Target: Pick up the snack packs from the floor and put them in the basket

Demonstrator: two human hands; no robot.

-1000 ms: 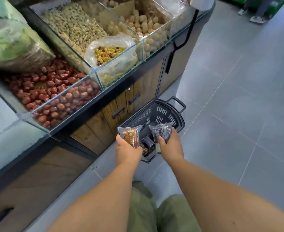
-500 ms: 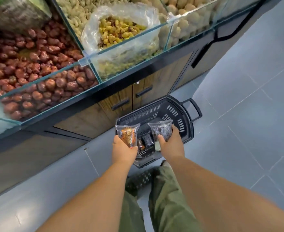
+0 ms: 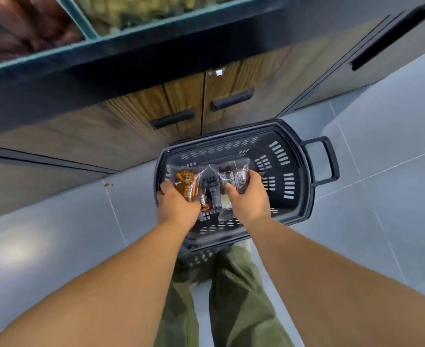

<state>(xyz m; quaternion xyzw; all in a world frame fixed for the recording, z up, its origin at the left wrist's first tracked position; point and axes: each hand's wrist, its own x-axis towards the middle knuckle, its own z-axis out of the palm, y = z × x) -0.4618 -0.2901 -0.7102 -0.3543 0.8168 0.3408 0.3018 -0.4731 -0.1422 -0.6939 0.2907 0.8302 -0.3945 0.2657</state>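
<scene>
An orange snack pack [image 3: 186, 183] is gripped in the left hand [image 3: 178, 206], with the fingers curled round its lower end and the thumb laid along its near side. A dark snack pack [image 3: 234, 175] is gripped in the same way by the right hand [image 3: 247, 199]. Both packs are held side by side, just apart, above the open top of a black basket [image 3: 306, 196]. Between the two hands, a few more small packs [image 3: 212, 196] are seen lying on the bottom of the basket; how many cannot be told. The basket is set on a grey tiled floor [image 3: 381, 146], and its loop handle [image 3: 327, 159] is turned to the right. Just behind it a wooden cabinet [image 3: 136, 116] is seen, its two doors fitted with black bar handles [image 3: 172, 118]. Above the cabinet, glass display bins [image 3: 31, 26] are shown only as a blur. Green trousers [image 3: 236, 296] are visible below the forearms.
</scene>
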